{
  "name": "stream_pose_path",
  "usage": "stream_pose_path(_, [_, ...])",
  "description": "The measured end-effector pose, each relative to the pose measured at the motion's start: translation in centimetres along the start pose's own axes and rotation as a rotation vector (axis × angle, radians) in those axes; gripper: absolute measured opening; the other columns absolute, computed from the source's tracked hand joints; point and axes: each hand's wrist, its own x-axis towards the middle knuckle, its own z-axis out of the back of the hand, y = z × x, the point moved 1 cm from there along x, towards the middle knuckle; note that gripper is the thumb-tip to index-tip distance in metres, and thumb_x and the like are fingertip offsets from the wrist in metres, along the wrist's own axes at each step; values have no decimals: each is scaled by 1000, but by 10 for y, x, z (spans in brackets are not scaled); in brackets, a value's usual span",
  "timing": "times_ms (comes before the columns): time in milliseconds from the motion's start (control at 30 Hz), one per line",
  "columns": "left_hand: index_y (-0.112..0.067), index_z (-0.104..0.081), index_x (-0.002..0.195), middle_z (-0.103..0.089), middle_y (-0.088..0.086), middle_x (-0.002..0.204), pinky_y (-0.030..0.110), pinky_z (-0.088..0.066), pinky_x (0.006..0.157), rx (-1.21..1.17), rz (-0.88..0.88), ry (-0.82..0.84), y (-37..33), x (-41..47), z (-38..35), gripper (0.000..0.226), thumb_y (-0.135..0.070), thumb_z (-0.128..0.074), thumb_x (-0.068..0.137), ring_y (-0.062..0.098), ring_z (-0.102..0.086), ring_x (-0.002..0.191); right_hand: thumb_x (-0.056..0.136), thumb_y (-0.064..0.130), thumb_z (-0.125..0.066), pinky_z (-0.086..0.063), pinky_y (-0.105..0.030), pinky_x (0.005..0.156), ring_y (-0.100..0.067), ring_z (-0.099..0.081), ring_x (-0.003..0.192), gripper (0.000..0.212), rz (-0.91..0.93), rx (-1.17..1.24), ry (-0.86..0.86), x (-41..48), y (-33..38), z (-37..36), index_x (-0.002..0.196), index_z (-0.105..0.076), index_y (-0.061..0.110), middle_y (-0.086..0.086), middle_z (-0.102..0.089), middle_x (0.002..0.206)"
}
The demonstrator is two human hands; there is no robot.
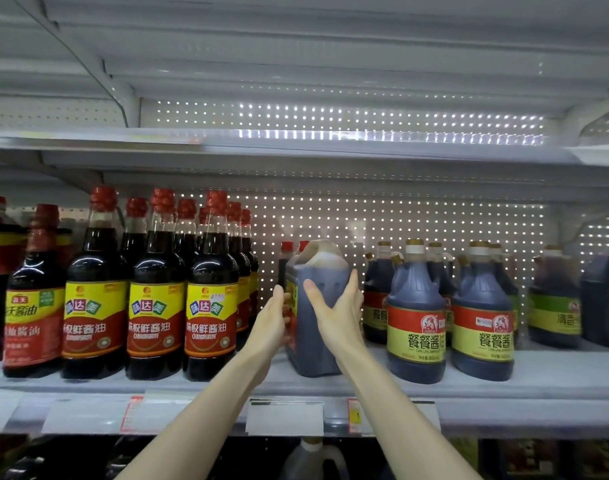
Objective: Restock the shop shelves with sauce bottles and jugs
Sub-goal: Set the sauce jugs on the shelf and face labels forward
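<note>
Soy-sauce jug (313,317) stands side-on in the middle shelf's (469,379) gap, right hand (337,306) gripping it, left hand (273,323) pressed flat against it; still needs facing, and the gap looks underfilled.

I see a dark-brown plastic jug (308,355), red-capped tall dark bottles (211,271) labelled yellow and red, and a white dot-perforated backboard (417,220).

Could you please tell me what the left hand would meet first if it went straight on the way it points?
Probably the red-capped bottle behind the jug that the left hand touches; depth is unclear.
</note>
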Motion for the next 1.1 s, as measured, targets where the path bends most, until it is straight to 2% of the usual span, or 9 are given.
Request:
stream_pose_path(167, [-16, -52, 128, -63, 2, 113, 33, -50, 87, -68, -7, -28, 8, 1, 2, 49, -48, -27, 101, 17, -59, 106, 75, 60, -69, -25, -47, 113, -29, -17, 145, 114, -11, -105, -41, 4, 0, -7, 153, 8, 26, -1, -7, 160])
stream_pose_path(233, [-13, -52, 130, -61, 7, 121, 42, -50, 95, -65, 0, -54, 9, 3, 5, 53, -50, -28, 100, 21, -58, 112, 71, 59, -74, -30, -44, 109, -29, -23, 143, 118, -9, -142, -47, 7, -1, -5, 153, 5, 25, -3, -12, 159])
stream_pose_path(367, [-15, -47, 138, -54, 7, 135, 48, -44, 104, -20, -8, -65, 11, 8, 14, 57, -52, -28, 100, 24, -51, 124, 66, 59, -78, -39, -39, 100, -28, -40, 134, 114, 26, -204, -77, 10, -2, 3, 151, -12, 22, -3, -33, 152])
stream_pose_path(500, [-16, -43, 141, -51, 2, 138, 46, -40, 107, 26, -6, -72, 13, 10, 16, 55, -51, -27, 100, 21, -50, 125, 51, 66, -80, -46, -44, 99, -22, -51, 123, 110, 32, -79, -43, 14, -12, 14, 142, -33, 25, 4, -52, 136])
stream_pose_path(633, [-20, -37, 142, -48, -6, 131, 39, -38, 105, 81, -27, -61, 13, 15, 14, 52, -50, -32, 100, 15, -47, 118, 57, 45, -86, -51, -29, 88, -11, -57, 113, 90, 12, 157, 41, 20, -20, 28, 135, -45, 23, 9, -58, 125])
stream_pose_path(833, [-18, -10, 153, -36, 3, 150, 37, -33, 108, 105, -6, -33, 8, 34, 5, 74, -52, -42, 96, 21, -38, 136, 54, 46, -83, -52, -26, 82, -8, -59, 107, 82, -14, 245, 100, 25, -25, 32, 125, -46, 31, 10, -60, 120])
stream_pose_path(933, [-19, -19, 151, -46, 4, 143, 38, -35, 109, 141, 6, -3, 9, 44, 3, 70, -53, -42, 95, 23, -45, 130, 51, 49, -81, -52, -26, 83, -9, -59, 107, 84, -10, 250, 110, 26, -26, 32, 124, -44, 32, 10, -60, 120])
stream_pose_path(1000, [-19, -26, 149, -52, 4, 137, 44, -38, 108, 159, 25, 28, 10, 50, 4, 69, -58, -41, 93, 23, -50, 125, 59, 43, -82, -51, -24, 81, -7, -58, 107, 77, -6, 252, 120, 27, -28, 32, 124, -43, 32, 11, -59, 120])
stream_pose_path(1100, [-13, -27, 147, -50, 9, 139, 42, -37, 107, 158, 38, 19, 9, 52, 5, 63, -50, -38, 98, 25, -48, 126, 68, 37, -80, -49, -21, 78, -4, -56, 106, 69, -12, 249, 142, 28, -29, 33, 125, -40, 33, 12, -57, 121])
